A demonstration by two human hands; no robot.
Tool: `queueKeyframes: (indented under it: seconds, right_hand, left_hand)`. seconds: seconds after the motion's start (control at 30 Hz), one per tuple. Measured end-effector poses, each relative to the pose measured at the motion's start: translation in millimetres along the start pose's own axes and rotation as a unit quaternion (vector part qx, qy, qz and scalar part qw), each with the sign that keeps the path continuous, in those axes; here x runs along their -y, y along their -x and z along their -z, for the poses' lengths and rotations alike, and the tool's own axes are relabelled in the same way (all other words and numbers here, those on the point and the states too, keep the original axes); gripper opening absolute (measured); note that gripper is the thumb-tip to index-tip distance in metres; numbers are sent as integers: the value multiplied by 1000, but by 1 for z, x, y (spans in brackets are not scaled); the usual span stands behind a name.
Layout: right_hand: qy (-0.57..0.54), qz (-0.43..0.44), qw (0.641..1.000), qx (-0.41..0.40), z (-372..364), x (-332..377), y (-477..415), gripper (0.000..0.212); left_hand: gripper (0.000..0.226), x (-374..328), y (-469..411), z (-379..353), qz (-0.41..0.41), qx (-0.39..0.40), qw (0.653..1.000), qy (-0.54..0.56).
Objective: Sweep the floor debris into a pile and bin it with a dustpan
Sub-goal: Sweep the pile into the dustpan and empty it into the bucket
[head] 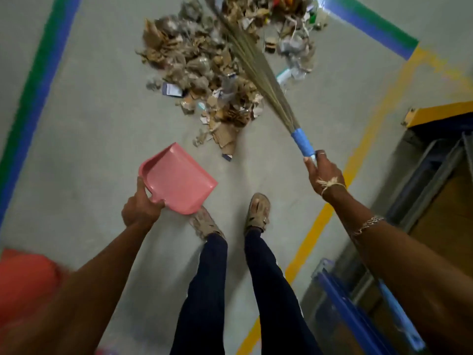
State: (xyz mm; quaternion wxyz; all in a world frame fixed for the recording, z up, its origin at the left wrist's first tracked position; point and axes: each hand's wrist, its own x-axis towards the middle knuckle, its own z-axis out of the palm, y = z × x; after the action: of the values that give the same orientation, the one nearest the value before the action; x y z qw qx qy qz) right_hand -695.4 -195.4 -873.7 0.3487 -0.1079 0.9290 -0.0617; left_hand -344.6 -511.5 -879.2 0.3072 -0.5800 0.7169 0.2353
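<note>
A big pile of debris [204,70], mostly torn cardboard, crumpled plastic and paper scraps, lies on the grey floor ahead of me. My left hand [139,206] grips the handle of a pink dustpan [179,178], held above the floor just short of the pile's near edge, its mouth turned toward the debris. My right hand [323,175] grips the blue-wrapped handle of a grass broom [256,65]. The broom's bristles stretch up and left over the right side of the pile.
My two sandalled feet [230,216] stand just behind the dustpan. Green and blue floor tape [38,80] runs along the left, yellow tape [358,155] along the right. Blue metal racking [422,201] with boxes stands at the right. A red object [23,283] sits at bottom left.
</note>
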Motion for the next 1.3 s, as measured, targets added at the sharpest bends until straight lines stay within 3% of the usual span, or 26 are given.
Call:
queueKeyframes:
  seconds: [0.2,0.3,0.43,0.87,0.97,1.17,1.3]
  right_hand:
    - [-50,9,998,-22,-65,-71,-86,32]
    - [-66,35,997,-20,-105,-99,-128,44]
    - [-108,34,992,52,-141,-114,-162,57]
    - [-130,120,965,194,-180,-144,-91,58]
    - [-169,108,964,177,-172,-139,-66,56]
    - [-237,86,966,59,-166,-130,-50,56]
    - [-229,74,969,50,-169,-116,-69,58]
  left_hand:
    - [107,2,-77,-86,30,5,999,37]
    - [109,6,-123,-115,26,-2,999,36]
    - [106,0,-156,-138,9,-18,999,36]
    - [102,-72,-205,-161,-10,-16,996,87]
    - [105,-73,-211,-165,-11,-13,996,90]
    - [103,-63,-214,-175,-8,-10,995,96]
    - [103,-62,-219,-181,4,-8,994,105]
